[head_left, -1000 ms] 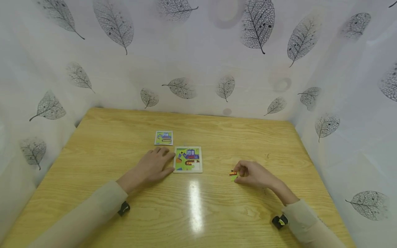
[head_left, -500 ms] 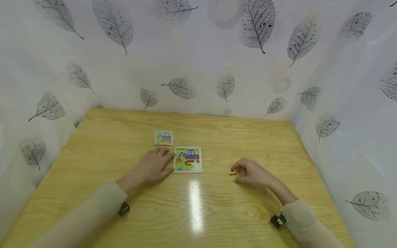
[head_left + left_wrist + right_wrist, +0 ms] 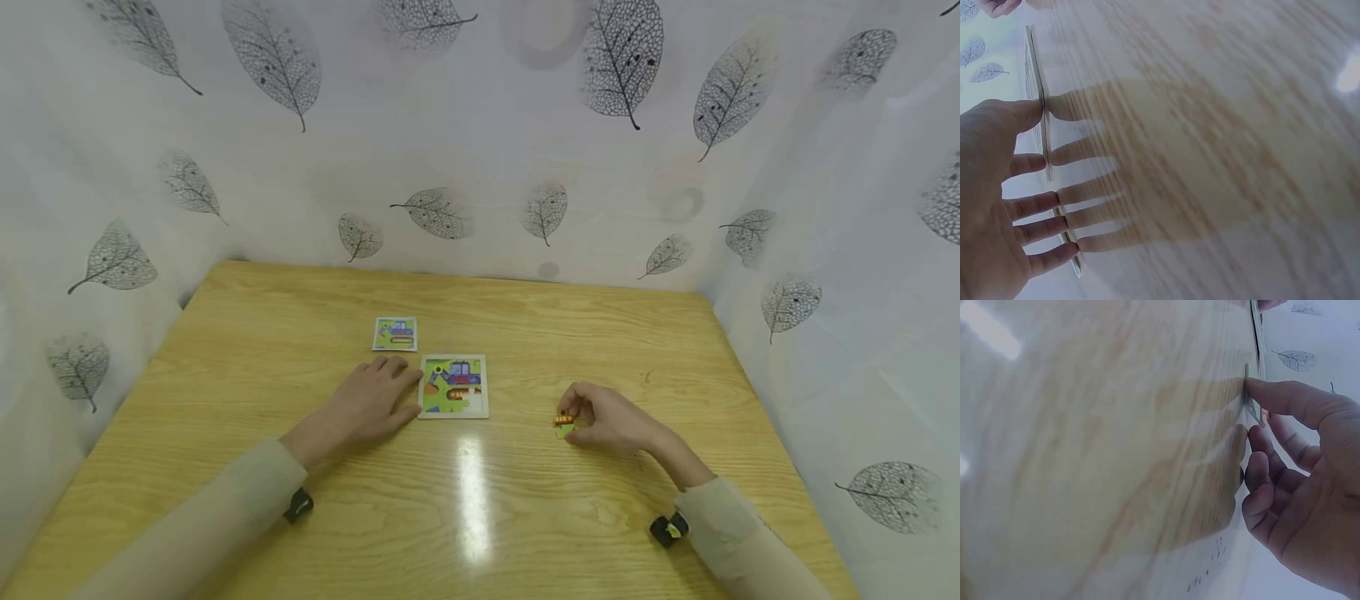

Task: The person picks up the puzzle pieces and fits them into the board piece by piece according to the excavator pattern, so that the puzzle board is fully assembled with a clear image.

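My right hand (image 3: 611,421) pinches a small jigsaw piece (image 3: 564,428), green with an orange-red band, between thumb and index finger. In the right wrist view the piece (image 3: 1256,407) is slightly tilted at the tabletop, and my other fingers are curled loosely. A square jigsaw tray (image 3: 475,403) holds a picture of a blue excavator, with a pale gap at its lower right. My left hand (image 3: 371,400) lies flat with spread fingers. Its thumb and index fingertip touch the tray's left edge, also visible in the left wrist view.
A smaller picture card (image 3: 395,334) with a similar excavator lies behind my left fingertips, left of the tray. The wooden table (image 3: 525,508) ends at a white leaf-print curtain (image 3: 480,150) at the back and both sides. Glare streaks the table's front middle.
My right hand has shifted a little to the left, its index finger rising around the top of the jigsaw piece. The left hand and tray stay in place.
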`<state>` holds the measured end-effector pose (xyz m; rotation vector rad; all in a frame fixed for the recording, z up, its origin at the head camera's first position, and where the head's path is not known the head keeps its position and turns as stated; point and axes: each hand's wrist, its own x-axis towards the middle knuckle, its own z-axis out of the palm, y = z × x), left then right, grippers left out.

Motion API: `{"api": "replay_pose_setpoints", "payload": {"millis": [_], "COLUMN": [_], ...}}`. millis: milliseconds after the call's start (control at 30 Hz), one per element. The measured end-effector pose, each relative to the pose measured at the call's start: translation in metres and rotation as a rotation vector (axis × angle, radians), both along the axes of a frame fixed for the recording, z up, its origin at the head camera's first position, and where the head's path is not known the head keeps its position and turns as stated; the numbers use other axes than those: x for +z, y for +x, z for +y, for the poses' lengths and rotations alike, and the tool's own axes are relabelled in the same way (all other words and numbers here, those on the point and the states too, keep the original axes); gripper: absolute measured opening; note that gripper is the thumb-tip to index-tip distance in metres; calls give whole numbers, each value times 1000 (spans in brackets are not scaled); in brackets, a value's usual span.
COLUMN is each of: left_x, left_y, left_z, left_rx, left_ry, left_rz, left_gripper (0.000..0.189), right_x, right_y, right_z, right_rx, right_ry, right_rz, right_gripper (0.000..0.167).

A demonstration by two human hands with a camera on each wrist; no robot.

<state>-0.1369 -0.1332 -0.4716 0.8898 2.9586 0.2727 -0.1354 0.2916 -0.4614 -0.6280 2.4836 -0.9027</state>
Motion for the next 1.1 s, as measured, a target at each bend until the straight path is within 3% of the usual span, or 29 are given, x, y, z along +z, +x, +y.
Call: {"api": "replay_pose_setpoints", "payload": {"millis": [733, 1100], "left_x": [-1, -1], "left_y": [-1, -1], "left_z": [0, -1], "left_rx": [-1, -3], "left_ry": [7, 4], "left_rz": [-4, -14], "left_gripper": [60, 59], "right_x": [-3, 6], "right_y": [0, -9], "right_z": [0, -29], "right_rx": [-107, -140], "right_ry": [-121, -118], "right_rz": [-13, 62], "right_gripper": [13, 10]}}
